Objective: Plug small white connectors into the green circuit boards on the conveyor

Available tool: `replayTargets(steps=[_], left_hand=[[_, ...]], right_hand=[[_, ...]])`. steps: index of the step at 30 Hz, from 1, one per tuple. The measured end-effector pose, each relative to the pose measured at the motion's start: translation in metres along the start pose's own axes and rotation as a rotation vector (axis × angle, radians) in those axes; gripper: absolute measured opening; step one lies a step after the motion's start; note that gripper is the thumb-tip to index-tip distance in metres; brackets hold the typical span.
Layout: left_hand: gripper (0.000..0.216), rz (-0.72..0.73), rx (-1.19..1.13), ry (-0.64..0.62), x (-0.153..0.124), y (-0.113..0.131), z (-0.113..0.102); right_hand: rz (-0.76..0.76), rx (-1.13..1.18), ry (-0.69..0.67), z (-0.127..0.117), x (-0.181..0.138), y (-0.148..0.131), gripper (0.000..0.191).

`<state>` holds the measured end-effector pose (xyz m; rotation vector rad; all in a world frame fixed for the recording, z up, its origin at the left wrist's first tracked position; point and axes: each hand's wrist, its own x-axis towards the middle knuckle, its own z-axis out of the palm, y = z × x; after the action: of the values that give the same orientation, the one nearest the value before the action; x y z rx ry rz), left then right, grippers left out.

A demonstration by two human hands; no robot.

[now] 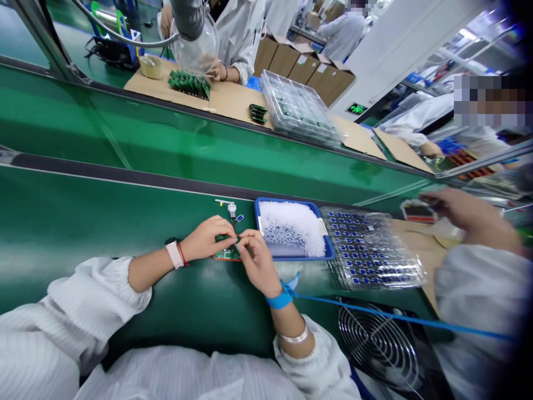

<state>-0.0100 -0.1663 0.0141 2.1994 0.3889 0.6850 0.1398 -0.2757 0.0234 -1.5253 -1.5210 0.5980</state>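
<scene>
My left hand [209, 238] is closed, its fingertips pinching a small green circuit board [227, 254] with an orange lower edge. My right hand [257, 260], a blue strap around its wrist, meets it over the board's right side. Thumb and forefinger of that hand press together, and whatever lies between them is hidden. Just beyond the fingers are a white connector [232, 209] and a small blue-faced part [239, 218], apparently joined to short dark leads.
Right of my hands, a blue tray [257, 222] holds small white pieces. Beyond it lie clear trays [375, 244] of blue-faced parts. A fan [375, 339] sits near the front right. A co-worker's hand [470, 214] reaches in at right. A blue cord [395, 315] runs from my wrist strap.
</scene>
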Motion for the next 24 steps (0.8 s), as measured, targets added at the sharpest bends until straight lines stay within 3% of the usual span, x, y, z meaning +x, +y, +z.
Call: replayTargets(steps=[4,12,24], left_hand=[[0.013,-0.019,-0.017,-0.011,0.0,0.001,0.0],[0.009,-0.118,0.015,-0.037,0.003,-0.006,0.002],[0.015,-0.352,0.095,-0.134,0.016,0.003,-0.005]], right_hand=[[0.04,-0.022,0.072,0.016,0.0,0.009,0.013],[0.066,-0.075,0.022,0.019,0.002,0.019,0.013],[0.109,-0.06,0.038,0.024,0.009,0.024,0.012]])
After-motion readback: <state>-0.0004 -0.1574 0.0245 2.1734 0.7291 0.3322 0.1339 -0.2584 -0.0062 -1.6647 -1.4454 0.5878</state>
